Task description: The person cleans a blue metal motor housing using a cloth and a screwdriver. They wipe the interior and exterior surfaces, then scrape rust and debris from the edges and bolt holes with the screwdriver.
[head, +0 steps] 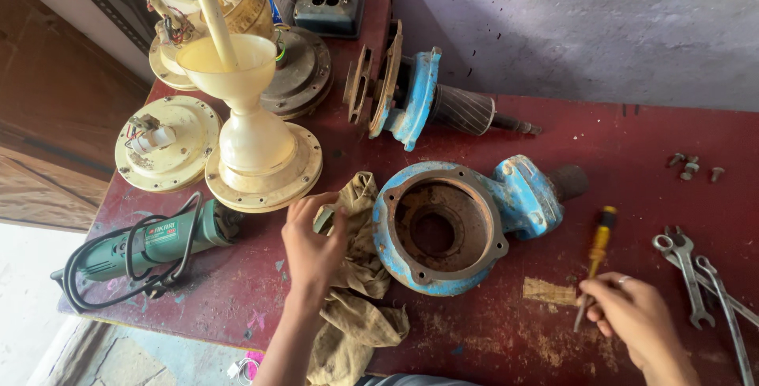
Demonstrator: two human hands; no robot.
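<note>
My left hand [311, 244] rests on a dirty olive rag [356, 291] and pinches a small greenish-grey piece [324, 218] between thumb and fingers. Just to its right lies a blue, rusty pump housing [443, 224] with a round open bore. My right hand [632, 311] is at the lower right of the red table [632, 141], fingers closed around the shaft of a yellow-handled screwdriver [598, 253] that points up toward the housing.
A blue motor rotor with end plate [419, 97] lies behind the housing. Cream ceiling-fan parts [253, 141] stand at the left, a green angle grinder [150, 244] with coiled cord near the left edge. Spanners [696, 275] and loose bolts [692, 166] lie at the right.
</note>
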